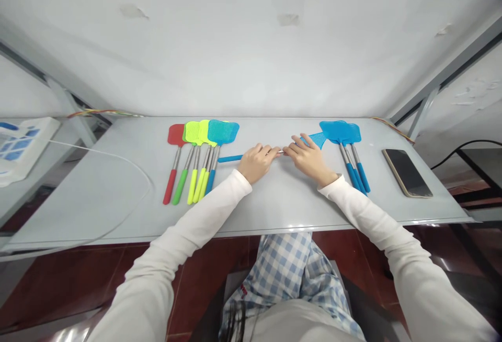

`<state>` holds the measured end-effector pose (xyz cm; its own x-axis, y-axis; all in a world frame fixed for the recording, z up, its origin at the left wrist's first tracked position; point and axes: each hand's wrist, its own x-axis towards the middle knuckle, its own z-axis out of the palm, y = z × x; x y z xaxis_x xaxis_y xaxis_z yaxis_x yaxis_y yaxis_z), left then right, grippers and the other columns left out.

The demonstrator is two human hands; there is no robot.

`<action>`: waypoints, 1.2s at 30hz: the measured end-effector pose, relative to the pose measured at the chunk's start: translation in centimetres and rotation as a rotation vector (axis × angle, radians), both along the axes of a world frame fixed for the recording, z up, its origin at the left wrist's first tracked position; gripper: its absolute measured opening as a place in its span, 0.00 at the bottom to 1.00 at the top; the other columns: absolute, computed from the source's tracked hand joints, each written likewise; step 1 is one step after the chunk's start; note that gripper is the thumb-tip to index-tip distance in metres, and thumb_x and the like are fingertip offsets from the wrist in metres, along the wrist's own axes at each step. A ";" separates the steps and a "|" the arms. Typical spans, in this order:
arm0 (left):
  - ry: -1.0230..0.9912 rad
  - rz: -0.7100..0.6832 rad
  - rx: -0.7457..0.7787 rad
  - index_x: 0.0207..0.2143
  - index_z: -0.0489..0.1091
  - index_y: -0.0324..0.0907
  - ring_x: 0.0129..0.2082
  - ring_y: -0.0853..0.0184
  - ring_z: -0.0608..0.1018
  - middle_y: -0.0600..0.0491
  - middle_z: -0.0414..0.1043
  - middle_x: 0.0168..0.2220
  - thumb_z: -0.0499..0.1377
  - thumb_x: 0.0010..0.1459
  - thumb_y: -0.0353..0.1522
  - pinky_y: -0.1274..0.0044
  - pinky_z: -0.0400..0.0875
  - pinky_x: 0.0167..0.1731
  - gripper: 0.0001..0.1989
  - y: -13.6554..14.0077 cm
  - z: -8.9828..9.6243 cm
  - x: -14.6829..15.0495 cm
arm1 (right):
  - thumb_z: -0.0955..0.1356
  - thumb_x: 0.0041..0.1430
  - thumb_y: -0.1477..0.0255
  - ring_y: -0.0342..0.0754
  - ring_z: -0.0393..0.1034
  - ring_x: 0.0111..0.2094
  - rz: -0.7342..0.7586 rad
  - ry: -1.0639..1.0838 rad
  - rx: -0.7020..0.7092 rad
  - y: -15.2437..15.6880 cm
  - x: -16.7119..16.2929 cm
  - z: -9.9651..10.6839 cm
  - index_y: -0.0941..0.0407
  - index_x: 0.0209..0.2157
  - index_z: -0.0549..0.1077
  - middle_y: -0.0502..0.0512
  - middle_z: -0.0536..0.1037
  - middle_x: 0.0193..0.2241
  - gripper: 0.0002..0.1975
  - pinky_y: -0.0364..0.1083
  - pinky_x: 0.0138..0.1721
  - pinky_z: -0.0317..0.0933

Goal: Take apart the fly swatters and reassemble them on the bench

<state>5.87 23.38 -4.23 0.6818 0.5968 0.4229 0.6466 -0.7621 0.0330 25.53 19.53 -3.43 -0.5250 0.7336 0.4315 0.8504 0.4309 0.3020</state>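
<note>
Between my two hands a blue fly swatter lies crosswise, its handle to the left and its mesh head to the right. My left hand is closed around the shaft beside the handle. Fingers of my right hand pinch the shaft close to the head, partly covering it. Only a short piece of metal shaft shows between the hands. To the left lie a red fly swatter, a green-handled one, several yellow ones and a blue one, overlapping. Several blue fly swatters overlap at the right.
A smartphone lies at the right end of the grey table. A white cable loops over the left end. A white and blue device stands at the far left. Behind the table rises a white wall.
</note>
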 end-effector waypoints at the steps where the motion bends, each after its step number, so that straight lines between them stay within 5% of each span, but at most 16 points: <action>1: -0.001 0.008 -0.011 0.48 0.72 0.43 0.36 0.63 0.73 0.46 0.75 0.34 0.41 0.68 0.40 0.72 0.61 0.32 0.22 -0.1 0.0 0.1 | 0.56 0.66 0.79 0.53 0.66 0.53 -0.001 0.000 0.001 0.0 0.0 -0.1 0.57 0.41 0.76 0.58 0.79 0.34 0.18 0.57 0.59 0.53; 11: -0.143 0.173 -0.423 0.45 0.75 0.49 0.35 0.65 0.76 0.52 0.77 0.39 0.46 0.66 0.41 0.76 0.59 0.30 0.19 -1.2 1.6 0.7 | 0.59 0.63 0.81 0.51 0.64 0.55 -0.037 0.046 0.019 0.2 0.4 -0.8 0.55 0.42 0.76 0.53 0.79 0.35 0.17 0.52 0.59 0.44; 15: -0.300 0.060 -0.798 0.37 0.77 0.44 0.26 0.69 0.71 0.54 0.72 0.26 0.48 0.63 0.44 0.78 0.59 0.30 0.22 0.1 2.0 0.3 | 0.59 0.62 0.82 0.49 0.65 0.55 -0.038 -0.006 0.093 0.1 0.6 -0.8 0.54 0.43 0.76 0.52 0.80 0.34 0.17 0.50 0.59 0.43; 18: -0.348 -0.026 -0.932 0.36 0.78 0.40 0.23 0.72 0.66 0.56 0.66 0.22 0.49 0.60 0.46 0.79 0.58 0.27 0.23 1.0 2.3 -0.3 | 0.60 0.61 0.83 0.50 0.65 0.55 -0.059 -0.014 0.118 0.0 1.5 -0.6 0.53 0.44 0.76 0.51 0.80 0.35 0.18 0.51 0.58 0.43; 23: -0.275 0.027 -0.778 0.35 0.79 0.41 0.20 0.73 0.60 0.58 0.59 0.18 0.49 0.61 0.44 0.79 0.51 0.24 0.22 1.2 4.0 -2.1 | 0.60 0.63 0.80 0.52 0.66 0.54 -0.184 0.018 0.174 -0.4 5.9 0.5 0.53 0.43 0.76 0.51 0.80 0.37 0.16 0.54 0.58 0.45; 27: -0.167 0.066 -0.594 0.36 0.79 0.44 0.22 0.71 0.66 0.56 0.68 0.20 0.49 0.63 0.44 0.78 0.52 0.24 0.21 0.7 5.2 -2.9 | 0.59 0.64 0.78 0.54 0.64 0.56 -0.222 -0.005 0.181 -2.0 7.8 2.1 0.54 0.41 0.76 0.54 0.79 0.36 0.15 0.55 0.58 0.44; 31: -0.157 0.058 -0.363 0.40 0.78 0.46 0.33 0.68 0.75 0.53 0.79 0.36 0.51 0.64 0.41 0.78 0.58 0.28 0.17 -0.4 5.1 -2.0 | 0.57 0.68 0.74 0.55 0.65 0.53 -0.182 -0.115 0.057 -3.8 5.0 3.8 0.59 0.39 0.74 0.60 0.78 0.35 0.15 0.53 0.53 0.50; 33: -0.171 0.001 -0.275 0.42 0.77 0.45 0.33 0.68 0.75 0.52 0.79 0.37 0.51 0.64 0.42 0.77 0.61 0.31 0.17 -1.1 4.9 -1.3 | 0.53 0.70 0.70 0.52 0.69 0.44 -0.157 -0.148 -0.061 -4.3 3.1 4.3 0.60 0.41 0.72 0.60 0.77 0.35 0.19 0.49 0.43 0.54; 36: -0.159 -0.052 -0.070 0.43 0.76 0.45 0.32 0.67 0.75 0.50 0.78 0.34 0.49 0.65 0.43 0.76 0.62 0.33 0.19 -2.3 4.9 -0.9 | 0.47 0.71 0.64 0.48 0.69 0.32 -0.216 -0.140 -0.229 -4.8 1.1 4.8 0.59 0.44 0.69 0.60 0.77 0.33 0.25 0.45 0.29 0.47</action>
<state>5.01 21.07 0.70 0.6404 0.5943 0.4864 0.5886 -0.7867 0.1862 26.67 14.74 1.34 -0.3893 0.9037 0.1781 0.8867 0.3153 0.3383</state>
